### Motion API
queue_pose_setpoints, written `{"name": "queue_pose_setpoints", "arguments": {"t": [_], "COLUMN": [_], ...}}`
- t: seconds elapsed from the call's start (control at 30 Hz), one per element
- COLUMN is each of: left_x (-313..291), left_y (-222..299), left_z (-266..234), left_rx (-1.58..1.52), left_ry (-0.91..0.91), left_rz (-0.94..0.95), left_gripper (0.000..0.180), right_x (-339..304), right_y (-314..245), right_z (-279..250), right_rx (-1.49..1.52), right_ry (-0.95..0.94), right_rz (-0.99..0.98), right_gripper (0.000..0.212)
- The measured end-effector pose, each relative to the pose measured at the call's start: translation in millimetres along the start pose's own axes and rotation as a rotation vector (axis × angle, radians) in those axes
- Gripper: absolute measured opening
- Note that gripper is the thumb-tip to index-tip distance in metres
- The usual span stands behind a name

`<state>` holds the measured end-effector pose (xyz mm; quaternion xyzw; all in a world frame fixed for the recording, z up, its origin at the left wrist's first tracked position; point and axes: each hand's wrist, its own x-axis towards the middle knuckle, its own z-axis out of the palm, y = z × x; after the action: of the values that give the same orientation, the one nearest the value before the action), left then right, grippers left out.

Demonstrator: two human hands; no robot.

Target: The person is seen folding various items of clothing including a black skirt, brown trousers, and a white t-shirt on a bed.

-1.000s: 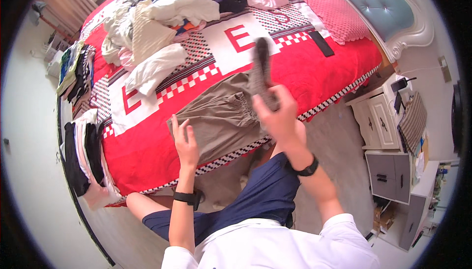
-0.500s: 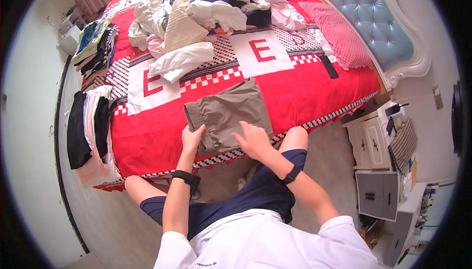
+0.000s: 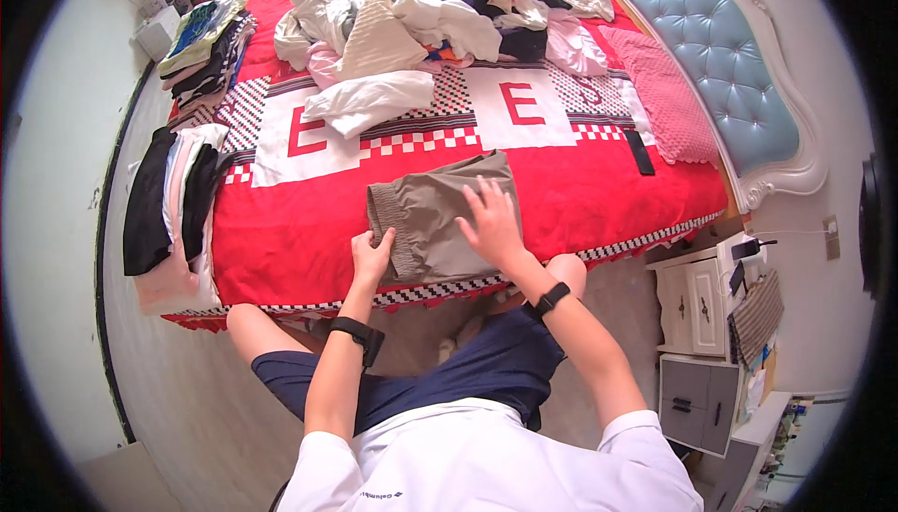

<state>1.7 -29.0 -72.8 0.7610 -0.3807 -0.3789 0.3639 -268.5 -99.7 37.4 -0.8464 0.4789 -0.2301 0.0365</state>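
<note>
A pair of khaki pants [image 3: 435, 222] with a gathered elastic waistband lies folded on the red bedspread [image 3: 290, 255], close to the bed's near edge. My left hand [image 3: 372, 255] pinches the waistband at its near left corner, thumb on top. Over the right part of the pants is my right hand [image 3: 494, 222], palm down with its fingers spread; it grips nothing. Whether that palm presses on the cloth or hovers just above it, I cannot tell.
A large heap of loose clothes [image 3: 449, 26] covers the far middle of the bed. Folded clothes are stacked [image 3: 210, 54] at the far left, with more [image 3: 173, 217] at the near left. A black strip-shaped object [image 3: 640, 153] lies near the pink pillow [image 3: 659, 91]. White nightstand [image 3: 697, 302] at right.
My right hand has moved farther over the pants and its fingers have spread. My left hand keeps hold of the waistband. The whole view has shifted a little.
</note>
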Motion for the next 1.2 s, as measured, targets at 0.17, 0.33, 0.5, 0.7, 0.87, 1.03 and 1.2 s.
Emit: {"name": "queue_pose_setpoints", "arguments": {"t": [0.17, 0.33, 0.5, 0.7, 0.87, 1.03, 1.2], "left_x": [-4, -20, -28, -32, -34, -32, -54], "left_y": [4, 8, 25, 38, 43, 27, 44], "left_z": [9, 17, 13, 2, -11, -18, -19], "left_rx": [0.159, 0.142, 0.155, 0.123, 0.026, -0.137, -0.409], "left_ry": [0.098, 0.340, 0.332, 0.289, -0.008, -0.290, -0.291], "left_rz": [0.072, 0.152, 0.118, -0.043, -0.173, -0.230, -0.316], "left_gripper": [0.054, 0.048, 0.044, 0.062, 0.088, 0.063, 0.049], "right_x": [26, 43, 59, 62, 8, -42, -48], "right_y": [11, 49, 84, 107, 126, 117, 90], "right_z": [49, 72, 90, 88, 58, 30, -6], "right_rx": [-0.059, -0.190, -0.239, 0.090, 0.406, 0.769, 1.195], "right_ry": [-0.116, -0.170, -0.146, -0.053, 0.110, -0.349, -0.539], "right_rz": [-0.268, -0.239, -0.097, 0.043, 0.553, 0.815, 1.050], "right_gripper": [0.064, 0.067, 0.069, 0.061, 0.081, 0.073, 0.061]}}
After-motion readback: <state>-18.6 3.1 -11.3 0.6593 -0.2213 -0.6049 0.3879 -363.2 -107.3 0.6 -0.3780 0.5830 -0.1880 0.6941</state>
